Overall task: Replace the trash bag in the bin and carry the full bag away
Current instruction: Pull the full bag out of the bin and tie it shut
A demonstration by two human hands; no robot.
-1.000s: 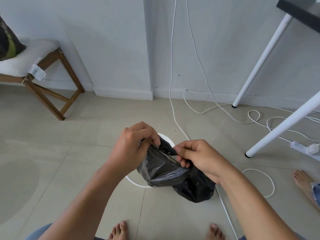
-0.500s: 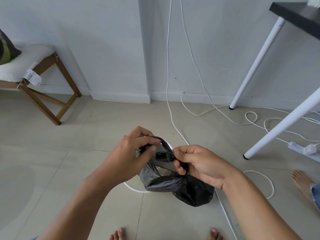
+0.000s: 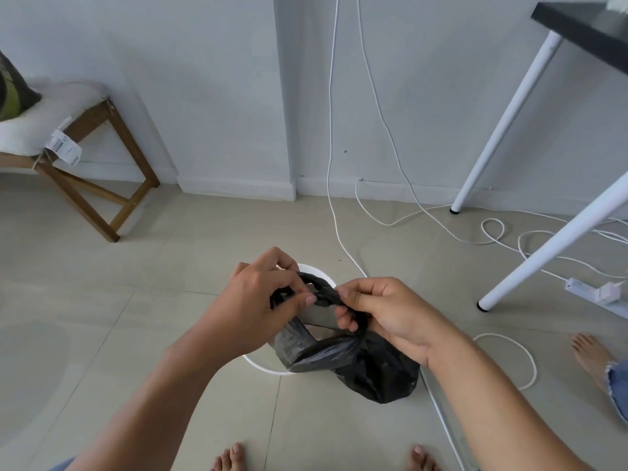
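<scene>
A full black trash bag (image 3: 370, 368) hangs between my hands above the floor. Its top is twisted into two strands crossed in a loop. My left hand (image 3: 261, 300) pinches one strand between thumb and fingers. My right hand (image 3: 384, 311) grips the other strand and the bag's neck. Under and behind the bag stands a small white round bin (image 3: 261, 364); only parts of its rim show, and its inside is hidden by my hands and the bag.
White cables (image 3: 334, 212) run down the wall and across the floor to a power strip (image 3: 598, 295) at right. White table legs (image 3: 543, 253) stand at right. A wooden stool (image 3: 85, 164) with a cushion is at left. Another person's bare foot (image 3: 591, 360) is at the right edge.
My hands have drawn closer together and wound the bag's top strands around each other into a tighter loop. The view has dropped slightly.
</scene>
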